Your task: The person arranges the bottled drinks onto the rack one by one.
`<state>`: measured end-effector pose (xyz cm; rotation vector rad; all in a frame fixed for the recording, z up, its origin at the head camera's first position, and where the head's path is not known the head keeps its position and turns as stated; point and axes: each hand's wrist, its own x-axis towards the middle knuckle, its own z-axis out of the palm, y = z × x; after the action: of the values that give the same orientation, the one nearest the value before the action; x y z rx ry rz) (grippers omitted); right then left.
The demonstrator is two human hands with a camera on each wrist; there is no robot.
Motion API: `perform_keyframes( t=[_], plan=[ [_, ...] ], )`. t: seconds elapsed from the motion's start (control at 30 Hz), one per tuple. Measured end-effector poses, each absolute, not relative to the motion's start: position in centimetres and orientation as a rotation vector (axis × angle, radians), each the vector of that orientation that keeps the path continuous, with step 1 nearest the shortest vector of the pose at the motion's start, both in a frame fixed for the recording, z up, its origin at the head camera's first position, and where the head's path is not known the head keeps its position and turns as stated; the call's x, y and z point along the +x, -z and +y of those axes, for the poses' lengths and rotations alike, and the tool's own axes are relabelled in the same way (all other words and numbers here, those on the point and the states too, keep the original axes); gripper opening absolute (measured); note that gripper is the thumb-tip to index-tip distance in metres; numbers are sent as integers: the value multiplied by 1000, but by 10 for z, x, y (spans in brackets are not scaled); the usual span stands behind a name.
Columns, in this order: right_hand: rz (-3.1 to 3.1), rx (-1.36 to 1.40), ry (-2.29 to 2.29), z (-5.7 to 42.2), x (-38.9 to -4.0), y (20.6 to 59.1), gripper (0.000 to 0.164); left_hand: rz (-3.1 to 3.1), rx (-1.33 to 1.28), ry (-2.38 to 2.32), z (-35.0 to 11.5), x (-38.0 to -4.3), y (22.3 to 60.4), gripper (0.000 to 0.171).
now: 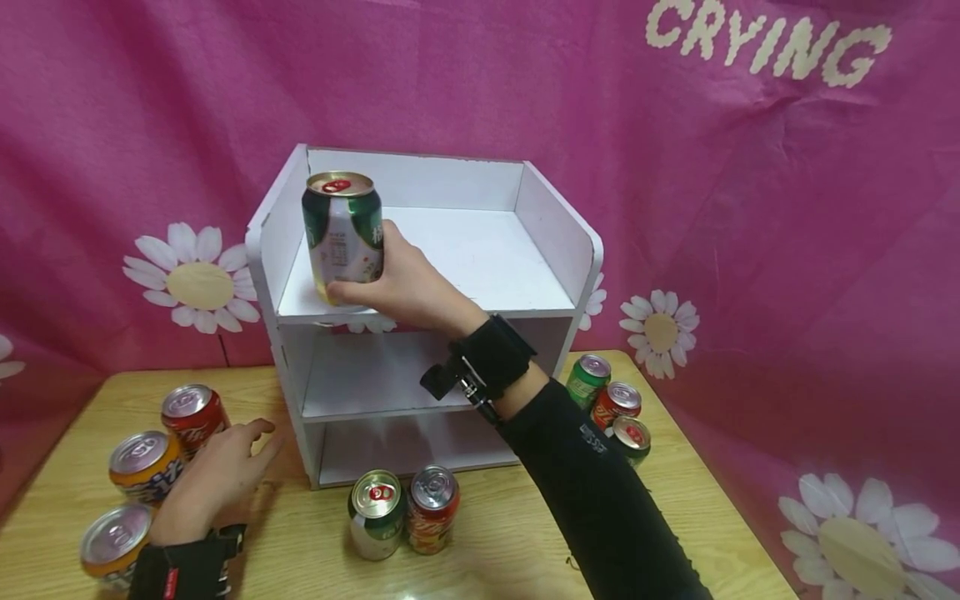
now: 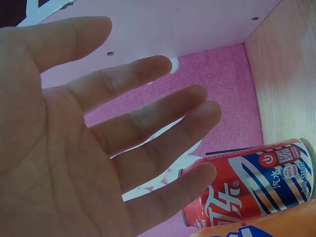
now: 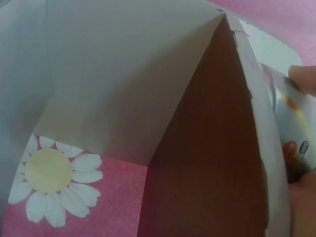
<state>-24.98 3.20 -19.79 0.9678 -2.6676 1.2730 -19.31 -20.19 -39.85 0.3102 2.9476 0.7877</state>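
My right hand (image 1: 412,279) grips a green and white drink can (image 1: 345,237) upright at the left end of the top shelf of a white shelf unit (image 1: 438,315). In the right wrist view, part of this can (image 3: 298,123) shows past the shelf edge, with a thumb (image 3: 303,79) against it. My left hand (image 1: 225,467) is low over the table, left of the unit, holding nothing. Its fingers are loosely spread in the left wrist view, close to a red cola can (image 1: 195,417). Two orange soda cans (image 1: 146,467) stand beside that hand.
In front of the unit stand a green and white can (image 1: 377,512) and a red can (image 1: 432,508), side by side. To its right are a green can (image 1: 587,382), a red can (image 1: 617,404) and a dark green can (image 1: 630,442). A pink flowered cloth (image 1: 450,75) hangs behind.
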Motion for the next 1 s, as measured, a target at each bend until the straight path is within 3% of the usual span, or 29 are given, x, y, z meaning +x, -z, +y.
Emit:
perform_keyframes(
  t=[0.33, 0.7, 1.0],
  plan=[
    [-2700, 980, -1330, 29, -224, 181, 62, 2946, 307, -800, -201, -191, 400, 63],
    [-2653, 966, -1288, 30, -254, 207, 69, 2958, 318, -796, -199, -190, 398, 62],
    [-2614, 875, -1186, 23, -258, 216, 72, 2968, 334, -816, -200, -189, 399, 58]
  ],
)
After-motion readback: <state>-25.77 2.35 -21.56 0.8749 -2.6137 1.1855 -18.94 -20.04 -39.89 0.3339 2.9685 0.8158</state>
